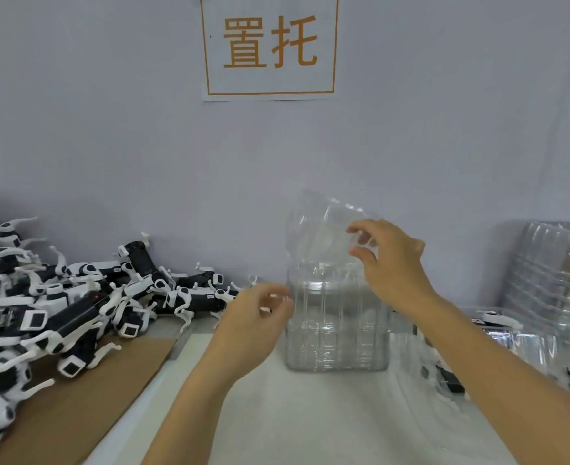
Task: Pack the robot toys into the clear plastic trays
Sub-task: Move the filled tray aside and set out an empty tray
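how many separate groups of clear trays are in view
3. A stack stands at center, its top tray being lifted by the right hand. Another stack leans at the far right. Trays holding toys lie right of center. More may be hidden.

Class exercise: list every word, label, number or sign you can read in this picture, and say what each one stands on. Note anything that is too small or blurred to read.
"置托": large orange characters inside an orange border on the white paper sign stuck to the wall.
Small labels on the robot toys piled at the left: too small and blurred to read.
Clear plastic trays: no text visible.
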Available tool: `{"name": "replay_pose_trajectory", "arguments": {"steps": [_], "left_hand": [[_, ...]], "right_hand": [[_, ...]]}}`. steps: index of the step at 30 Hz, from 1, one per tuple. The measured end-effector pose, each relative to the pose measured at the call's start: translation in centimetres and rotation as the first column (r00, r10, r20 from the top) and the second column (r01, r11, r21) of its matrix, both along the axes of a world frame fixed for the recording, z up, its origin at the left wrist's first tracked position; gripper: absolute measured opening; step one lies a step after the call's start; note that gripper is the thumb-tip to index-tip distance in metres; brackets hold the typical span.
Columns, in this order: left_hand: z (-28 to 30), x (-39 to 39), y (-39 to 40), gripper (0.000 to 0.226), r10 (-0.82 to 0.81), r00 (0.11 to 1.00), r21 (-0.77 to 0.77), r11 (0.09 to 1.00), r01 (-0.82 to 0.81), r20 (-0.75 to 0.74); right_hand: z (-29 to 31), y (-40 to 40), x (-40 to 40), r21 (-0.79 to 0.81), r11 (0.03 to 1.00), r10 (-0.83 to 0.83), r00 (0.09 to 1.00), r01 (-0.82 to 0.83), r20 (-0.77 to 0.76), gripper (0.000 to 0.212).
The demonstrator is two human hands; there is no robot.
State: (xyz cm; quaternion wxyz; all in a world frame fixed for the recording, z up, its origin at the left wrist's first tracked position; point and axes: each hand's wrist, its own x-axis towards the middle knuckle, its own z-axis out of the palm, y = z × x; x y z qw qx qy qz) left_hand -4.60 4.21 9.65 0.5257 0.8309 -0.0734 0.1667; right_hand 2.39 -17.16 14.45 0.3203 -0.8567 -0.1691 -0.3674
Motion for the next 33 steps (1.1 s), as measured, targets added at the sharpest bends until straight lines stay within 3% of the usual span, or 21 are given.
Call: {"name": "replay_pose_trajectory", "arguments": {"steps": [3,7,9,10,12,14,17,20,23,25,28,30,33], "left_hand": [[0.9,-0.3,-0.9,0.029,-0.016,1.0,-0.373,0.928,0.023,0.024],[2.5,-0.6,-0.5,0.055,-0.058,0.991,-0.733,0.668,0.13,0.123],[2.7,-0.9,0.7,0.04,-0.133,0.978,-0.823,0.528,0.21,0.163],[2.6,-1.1,1.3,0.029,-0.18,0.966,-0.826,0.504,0.253,0.186],[2.3,-1.2,2.5,0.021,-0.236,0.949,-0.796,0.523,0.305,0.209],[2.1,-1.3,3.1,0.024,-0.248,0.944,-0.772,0.548,0.321,0.216],[2.1,-1.2,2.4,0.014,-0.245,0.935,-0.762,0.544,0.351,0.256],[2.3,-1.2,0.9,0.024,-0.256,0.919,-0.67,0.629,0.394,0.3],[2.9,-1.7,0.1,0.037,-0.209,0.934,-0.553,0.76,0.341,0.289],[3.2,-2.0,0.1,0.042,-0.138,0.946,-0.543,0.791,0.283,0.292],[3.5,-1.8,1.7,0.029,0.005,0.953,-0.728,0.646,0.229,0.304],[3.3,-1.4,4.4,0.024,0.095,0.968,-0.87,0.464,0.165,0.234],[2.0,-1.4,8.7,0.036,0.088,0.989,-0.975,0.198,0.103,0.122]], "right_hand": [[0.9,0.8,-2.2,0.159,0.971,0.167,0.983,-0.177,0.07,0.034],[-0.1,2.8,-5.6,0.155,0.934,0.309,0.945,-0.323,0.105,0.041],[-1.3,3.6,-6.3,0.129,0.942,0.29,0.944,-0.311,0.16,0.038],[-1.9,3.9,-6.6,0.11,0.953,0.257,0.945,-0.282,0.201,0.036],[-3.1,4.4,-6.9,0.085,0.971,0.194,0.948,-0.222,0.25,0.037],[-4.1,4.6,-7.2,0.096,0.971,0.198,0.959,-0.221,0.203,0.037],[-4.5,4.6,-7.7,0.132,0.923,0.359,0.933,-0.361,0.035,0.037],[-3.6,5.1,-8.5,0.332,0.783,0.564,0.825,-0.526,-0.024,0.027],[-2.8,5.1,-8.7,0.502,0.699,0.585,0.811,-0.509,0.009,0.032],[-2.2,4.5,-8.6,0.538,0.677,0.589,0.808,-0.502,0.013,0.031],[-1.5,2.3,-8.2,0.624,0.652,0.465,0.877,-0.431,0.12,0.025],[-1.0,0.2,-7.9,0.717,0.61,0.299,0.936,-0.337,0.185,0.029],[-0.8,-2.4,-7.5,0.693,0.686,0.12,0.974,-0.222,0.194,0.028]]}}
